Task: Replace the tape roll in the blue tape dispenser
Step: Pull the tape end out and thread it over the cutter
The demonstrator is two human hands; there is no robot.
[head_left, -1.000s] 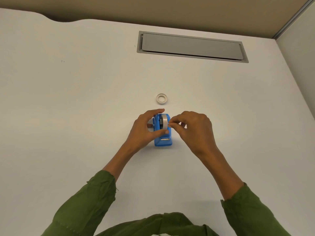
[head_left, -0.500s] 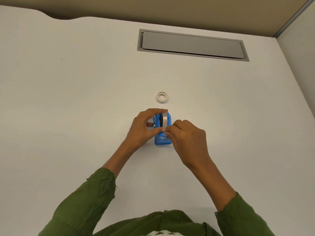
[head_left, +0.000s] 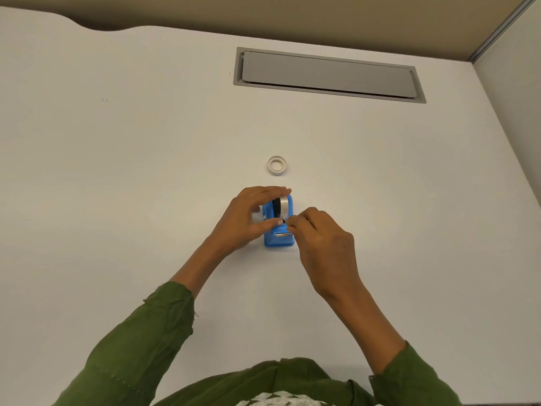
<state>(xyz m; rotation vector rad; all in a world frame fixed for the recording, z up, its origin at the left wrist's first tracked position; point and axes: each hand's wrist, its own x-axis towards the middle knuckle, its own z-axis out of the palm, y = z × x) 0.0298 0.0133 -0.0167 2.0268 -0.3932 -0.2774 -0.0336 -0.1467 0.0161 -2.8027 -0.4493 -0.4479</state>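
Note:
The blue tape dispenser [head_left: 279, 235] stands on the white table, its metal cutter facing me. A clear tape roll [head_left: 283, 206] on a dark hub sits upright in its cradle. My left hand [head_left: 248, 218] wraps the dispenser's left side, fingers over the top of the roll, thumb at the front. My right hand [head_left: 319, 235] is at the dispenser's right front, its fingertips pinched together just below the roll; whether they hold the tape's free end is too small to tell. A second, thin white roll [head_left: 277, 164] lies flat on the table beyond the dispenser.
A grey cable-tray lid [head_left: 328, 74] is set into the white table [head_left: 117, 171] at the back. A wall panel rises along the right edge. My green sleeves fill the bottom of the view.
My right hand has come down from the roll's right side to the front of the dispenser, fingertips pinched. My left hand has kept its grip on the dispenser.

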